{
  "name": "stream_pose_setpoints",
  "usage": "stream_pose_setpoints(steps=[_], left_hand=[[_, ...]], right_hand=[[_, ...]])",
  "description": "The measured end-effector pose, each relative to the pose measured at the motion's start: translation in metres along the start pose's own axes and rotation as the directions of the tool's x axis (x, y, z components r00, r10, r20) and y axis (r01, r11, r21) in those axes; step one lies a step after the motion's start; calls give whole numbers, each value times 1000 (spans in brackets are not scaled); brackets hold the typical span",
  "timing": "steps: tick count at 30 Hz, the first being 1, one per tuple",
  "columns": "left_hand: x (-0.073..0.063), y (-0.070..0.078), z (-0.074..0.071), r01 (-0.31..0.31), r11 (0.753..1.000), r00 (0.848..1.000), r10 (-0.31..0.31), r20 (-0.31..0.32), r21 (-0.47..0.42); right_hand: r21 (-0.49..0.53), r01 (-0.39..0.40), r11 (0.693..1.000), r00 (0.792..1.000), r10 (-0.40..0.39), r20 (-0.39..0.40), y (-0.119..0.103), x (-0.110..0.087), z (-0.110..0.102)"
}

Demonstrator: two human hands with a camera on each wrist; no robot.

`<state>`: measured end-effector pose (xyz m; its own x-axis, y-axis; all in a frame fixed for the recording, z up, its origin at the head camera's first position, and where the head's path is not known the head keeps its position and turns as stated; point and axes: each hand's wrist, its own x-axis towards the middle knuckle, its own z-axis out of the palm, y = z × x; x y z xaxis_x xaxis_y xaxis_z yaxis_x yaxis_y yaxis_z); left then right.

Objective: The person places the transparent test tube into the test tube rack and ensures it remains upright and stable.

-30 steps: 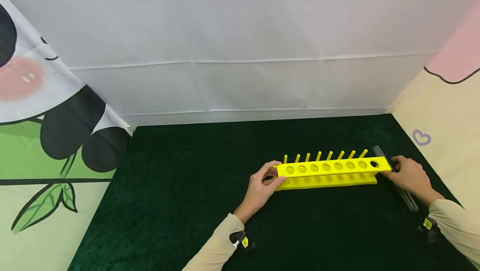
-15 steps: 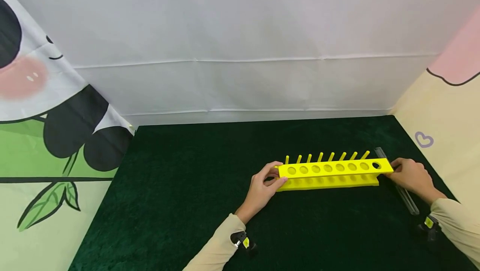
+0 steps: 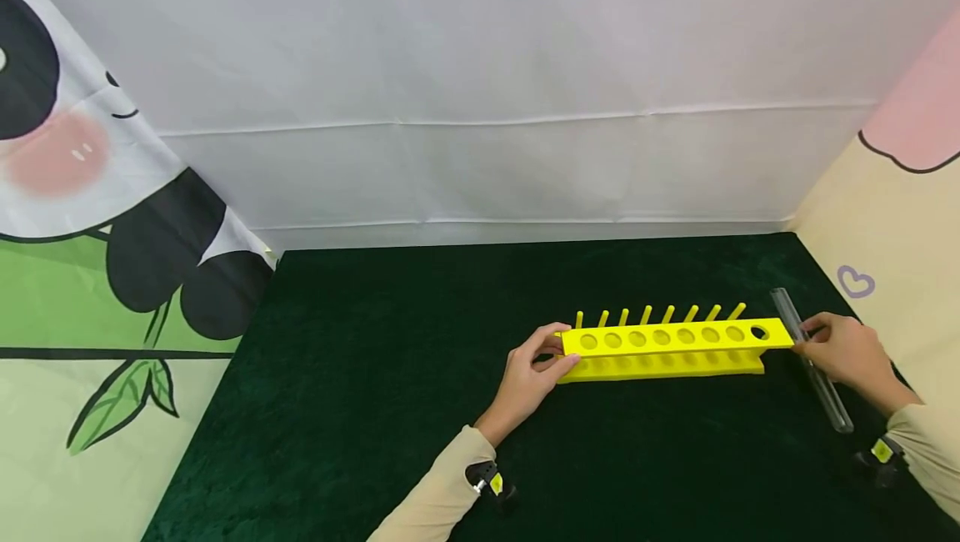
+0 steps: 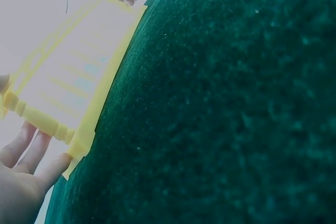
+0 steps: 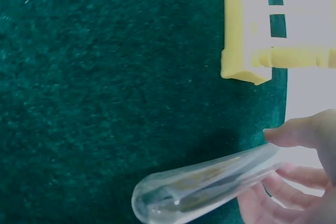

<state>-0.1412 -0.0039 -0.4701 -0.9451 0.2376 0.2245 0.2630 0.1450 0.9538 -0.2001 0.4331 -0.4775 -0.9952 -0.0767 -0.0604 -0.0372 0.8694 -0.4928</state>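
Observation:
A yellow test tube rack [image 3: 673, 336] with a row of round holes and several upright pegs at its back stands on the cloth. My left hand [image 3: 527, 371] holds its left end, with the thumb in front and fingers behind. In the left wrist view, the thumb meets the corner of the rack's base. A clear test tube [image 3: 830, 398] slants beside the rack's right end, and my right hand [image 3: 846, 352] holds it around its middle. In the right wrist view, the tube's rounded end [image 5: 152, 200] points away from the thumb and fingers; its other end is hidden.
Dark green cloth [image 3: 420, 375] covers the table. A white sheet [image 3: 487, 92] hangs at the back. Printed cloths with a panda [image 3: 56, 217] and a pink shape [image 3: 922, 117] flank the left and right sides.
My right hand and the test tube have shifted right, away from the rack's end. The left hand keeps its hold on the rack; the whole view has drifted slightly.

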Motion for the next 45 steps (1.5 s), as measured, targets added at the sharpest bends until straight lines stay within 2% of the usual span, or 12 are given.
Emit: stream_pose_setpoints(steps=[13, 16, 24, 26, 33, 45], left_hand=[[4, -3, -1, 4, 1000, 1000, -4, 0, 9], [5, -7, -1, 8, 1000, 1000, -8, -4, 3], [11, -40, 1, 18, 1000, 1000, -18, -17, 5], [12, -43, 0, 16, 1000, 1000, -16, -12, 2], [12, -45, -1, 2, 1000, 1000, -2, -9, -16], [16, -45, -2, 12, 1000, 1000, -12, -14, 0]], right_hand=[[14, 4, 1000, 999, -4, -42, -5, -1, -10], [21, 13, 1000, 998, -12, -66, -6, 1, -12], [27, 6, 1000, 994, -3, -113, -17, 1, -19], [25, 4, 1000, 992, -1, -123, -20, 0, -20], [41, 32, 999, 987, -25, -158, -27, -2, -24], [56, 62, 997, 974, -48, -223, -37, -5, -31]])
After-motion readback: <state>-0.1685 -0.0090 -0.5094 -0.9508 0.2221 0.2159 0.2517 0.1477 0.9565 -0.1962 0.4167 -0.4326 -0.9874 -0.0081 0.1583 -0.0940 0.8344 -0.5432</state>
